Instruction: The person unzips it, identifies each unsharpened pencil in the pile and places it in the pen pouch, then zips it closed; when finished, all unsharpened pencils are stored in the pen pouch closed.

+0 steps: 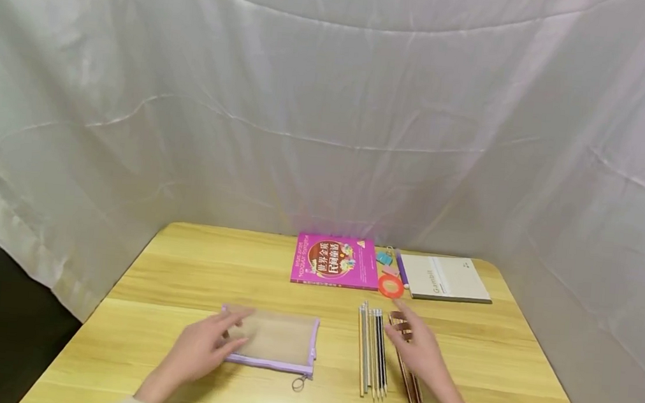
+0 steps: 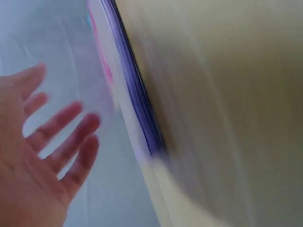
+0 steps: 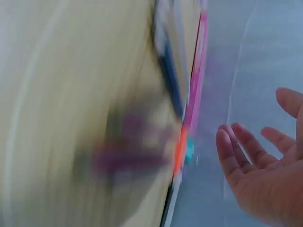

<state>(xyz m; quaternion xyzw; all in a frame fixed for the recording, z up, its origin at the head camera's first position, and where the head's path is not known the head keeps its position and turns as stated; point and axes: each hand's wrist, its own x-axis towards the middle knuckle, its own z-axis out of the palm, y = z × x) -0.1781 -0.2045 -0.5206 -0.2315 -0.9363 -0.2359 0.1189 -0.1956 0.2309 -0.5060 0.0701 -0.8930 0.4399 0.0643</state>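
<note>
My left hand hovers over the left side of a see-through zip pouch with lilac edging and a ring on its zip. Its fingers are spread and hold nothing, as the left wrist view also shows. On the right, my right hand is above a few dark reddish-brown pencils, covering part of them. Loosely bent, its fingers have nothing between them. Just left of that hand lies a row of several pencils, yellow, grey and black, with tips toward me.
At the back of the wooden table lie a pink book and a pale notebook. Between them are a red-orange tape ring, a purple pen and a small teal item. Grey curtains enclose the table.
</note>
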